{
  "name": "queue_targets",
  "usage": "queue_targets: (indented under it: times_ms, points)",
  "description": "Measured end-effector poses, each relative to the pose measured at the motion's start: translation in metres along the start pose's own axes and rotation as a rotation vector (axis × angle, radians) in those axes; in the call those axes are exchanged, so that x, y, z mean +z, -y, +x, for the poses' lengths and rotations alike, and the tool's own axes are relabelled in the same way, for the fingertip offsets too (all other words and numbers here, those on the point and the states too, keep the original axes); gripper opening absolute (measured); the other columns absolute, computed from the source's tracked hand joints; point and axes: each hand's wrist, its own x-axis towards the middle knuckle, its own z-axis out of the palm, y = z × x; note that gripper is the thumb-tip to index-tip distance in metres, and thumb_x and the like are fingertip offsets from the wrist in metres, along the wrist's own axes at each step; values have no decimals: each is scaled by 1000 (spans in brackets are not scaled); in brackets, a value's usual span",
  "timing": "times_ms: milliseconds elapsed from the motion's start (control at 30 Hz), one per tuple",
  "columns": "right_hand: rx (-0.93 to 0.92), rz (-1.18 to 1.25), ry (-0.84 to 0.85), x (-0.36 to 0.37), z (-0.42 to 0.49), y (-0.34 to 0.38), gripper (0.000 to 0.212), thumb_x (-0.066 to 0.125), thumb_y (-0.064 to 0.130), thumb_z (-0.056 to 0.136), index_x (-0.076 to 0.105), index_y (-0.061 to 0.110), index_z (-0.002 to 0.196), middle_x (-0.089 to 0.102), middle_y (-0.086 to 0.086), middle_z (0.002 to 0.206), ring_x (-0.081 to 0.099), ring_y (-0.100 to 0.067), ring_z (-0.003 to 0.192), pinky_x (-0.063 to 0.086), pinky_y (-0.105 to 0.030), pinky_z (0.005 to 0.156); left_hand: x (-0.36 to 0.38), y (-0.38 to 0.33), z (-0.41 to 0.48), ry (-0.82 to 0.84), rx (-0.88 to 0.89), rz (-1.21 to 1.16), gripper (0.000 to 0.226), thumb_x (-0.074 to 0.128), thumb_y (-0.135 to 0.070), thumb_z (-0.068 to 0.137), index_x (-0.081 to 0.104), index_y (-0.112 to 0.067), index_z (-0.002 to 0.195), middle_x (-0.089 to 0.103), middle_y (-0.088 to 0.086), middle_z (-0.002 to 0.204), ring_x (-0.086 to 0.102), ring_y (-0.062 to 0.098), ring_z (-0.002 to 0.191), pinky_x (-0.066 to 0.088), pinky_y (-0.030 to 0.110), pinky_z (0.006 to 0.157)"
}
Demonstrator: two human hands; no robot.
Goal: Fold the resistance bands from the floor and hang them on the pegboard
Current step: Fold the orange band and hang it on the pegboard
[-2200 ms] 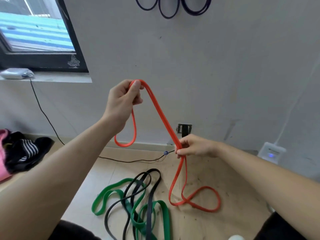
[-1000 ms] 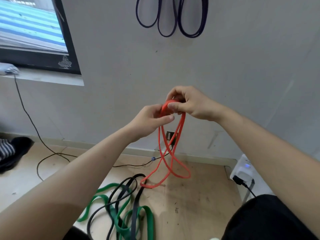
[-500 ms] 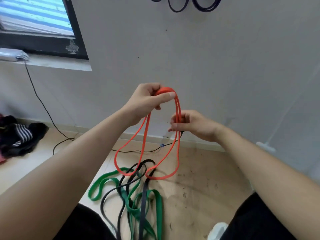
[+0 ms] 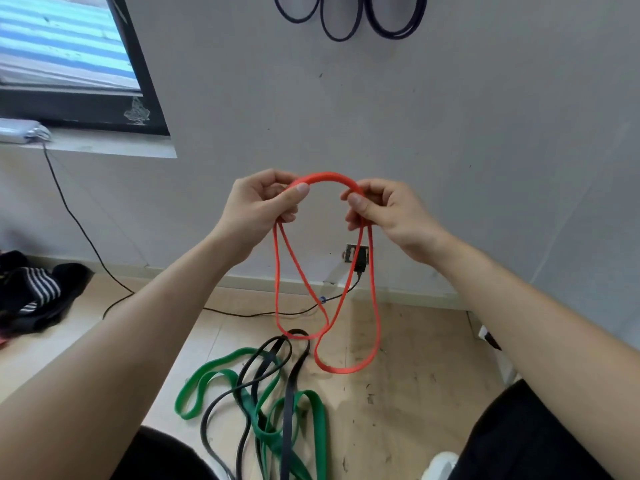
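I hold an orange resistance band (image 4: 375,327) folded into hanging loops in front of the wall. My left hand (image 4: 258,211) pinches its top on the left, and my right hand (image 4: 384,211) pinches it on the right, with a short arch of band between them. The loops dangle clear of the floor. A green band (image 4: 204,379) and a black band (image 4: 289,396) lie tangled together on the floor below. Dark purple bands (image 4: 341,29) hang on the wall at the top edge; what they hang from is out of view.
A window (image 4: 65,64) with a sill is at the upper left, and a black cable (image 4: 86,237) runs from the sill down to a wall socket (image 4: 356,256). Clothes (image 4: 33,292) are piled at the left. A white device (image 4: 498,355) sits by the right wall.
My right hand has risen level with my left, and the two have drawn apart, spreading the top of the orange band into an arch. The loops hang longer than before.
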Motion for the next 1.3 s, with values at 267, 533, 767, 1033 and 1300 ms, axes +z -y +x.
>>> queue_targets:
  times_ms: [267,533,767,1033,1300]
  points:
    - [-110,-89,-5,-13,9,39,8,62,10,96,67,16,99,72,-7,79,71,-20,75,58,-31,76,24,-12,-2,105,42,-17,12,68,-16,96,74,-9,103,79,7,90,76,21,84,62,33,85]
    - [-184,-436,28,-21,-1,48,11,74,21,87,75,15,96,73,2,82,66,-2,73,53,-19,69,30,-13,-7,151,72,54,16,73,-20,93,78,-9,104,80,9,94,76,25,91,61,32,84]
    - [-187,-405,83,-22,-1,60,27,69,12,91,70,8,117,74,-10,91,73,-21,78,62,-35,68,33,-10,-10,195,86,49,19,71,-22,93,78,-13,108,80,6,96,77,22,90,62,33,83]
    - [-268,-106,-28,-19,-1,74,14,64,7,93,69,10,106,70,-11,84,71,-22,79,61,-36,69,55,6,-20,332,-65,3,37,81,-20,85,68,-13,119,78,4,108,75,13,100,58,20,85]
    - [-314,101,-166,-32,-1,92,13,59,4,96,65,5,108,68,-14,87,69,-25,82,60,-38,71,75,52,-27,364,-212,164,11,80,-20,87,79,-12,93,79,3,93,75,14,91,58,25,84]
